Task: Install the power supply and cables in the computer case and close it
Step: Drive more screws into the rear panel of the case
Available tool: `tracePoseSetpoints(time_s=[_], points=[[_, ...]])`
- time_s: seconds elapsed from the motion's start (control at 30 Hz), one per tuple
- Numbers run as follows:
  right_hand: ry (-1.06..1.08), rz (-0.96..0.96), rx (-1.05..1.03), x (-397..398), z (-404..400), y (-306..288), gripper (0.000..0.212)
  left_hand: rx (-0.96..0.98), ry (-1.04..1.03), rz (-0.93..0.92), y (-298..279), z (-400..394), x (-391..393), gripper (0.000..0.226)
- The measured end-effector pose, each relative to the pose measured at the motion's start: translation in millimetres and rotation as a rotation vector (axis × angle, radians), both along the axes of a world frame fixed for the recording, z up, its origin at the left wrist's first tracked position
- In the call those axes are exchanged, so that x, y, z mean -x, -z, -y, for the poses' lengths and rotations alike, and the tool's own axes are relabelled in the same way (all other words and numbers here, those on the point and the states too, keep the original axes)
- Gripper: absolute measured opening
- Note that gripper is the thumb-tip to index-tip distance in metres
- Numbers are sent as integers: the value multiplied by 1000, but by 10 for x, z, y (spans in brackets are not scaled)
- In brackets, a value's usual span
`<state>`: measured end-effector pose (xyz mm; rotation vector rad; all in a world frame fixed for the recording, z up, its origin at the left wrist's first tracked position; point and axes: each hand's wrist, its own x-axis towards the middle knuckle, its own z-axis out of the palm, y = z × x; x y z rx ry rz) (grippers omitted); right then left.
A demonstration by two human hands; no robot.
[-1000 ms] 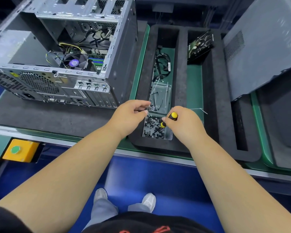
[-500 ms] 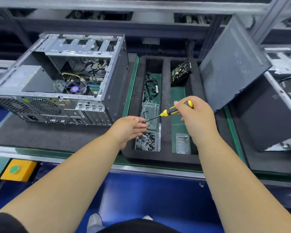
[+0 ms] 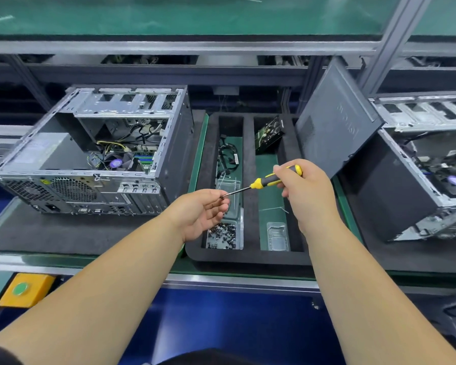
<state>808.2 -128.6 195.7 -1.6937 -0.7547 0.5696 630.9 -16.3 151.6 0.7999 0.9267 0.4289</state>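
Head view. The right hand [image 3: 304, 192] grips the yellow-and-black handle of a screwdriver [image 3: 271, 180], fingers curled round it. The shaft runs toward 8 o'clock and its tip meets a small dark screw [image 3: 222, 197] pinched between thumb and fingertips of the left hand [image 3: 202, 213].

Both hands are above a black foam tray [image 3: 248, 259] at the centre of the bench. Its left slot holds a clear box of screws [image 3: 223, 237] at the near end and a bundle of black cables [image 3: 228, 158] at 12 o'clock from that box. Its right slot holds a drive [image 3: 269, 134] at the far end and a clear plastic insert [image 3: 277, 237] at the near end.

The open computer case [image 3: 90, 154] lies on its side at 10 o'clock from the hands, with the power supply [image 3: 41, 151] seated in its left rear corner. The side panel [image 3: 337, 119] leans at 1 o'clock against a second case [image 3: 419, 167].

Compared with half a second ago, the left hand is raised clear of the screw box and turned palm up, and the screwdriver tip is now at the screw. The head is tilted up, so the shelf rail above is in view.
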Motion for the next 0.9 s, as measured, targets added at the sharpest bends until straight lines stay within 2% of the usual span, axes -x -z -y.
tracePoseSetpoints(time_s=[0.3, 0.67, 0.9], points=[[12, -13, -27, 17, -35, -28, 19, -72, 39, -21, -46, -35, 39, 9], [-45, -17, -99, 143, -82, -211, 17, -173, 60, -28, -263, -82, 180, 19], [-151, 31, -132, 366, -231, -349, 16, -407, -91, -122, -523, -195, 433, 21]])
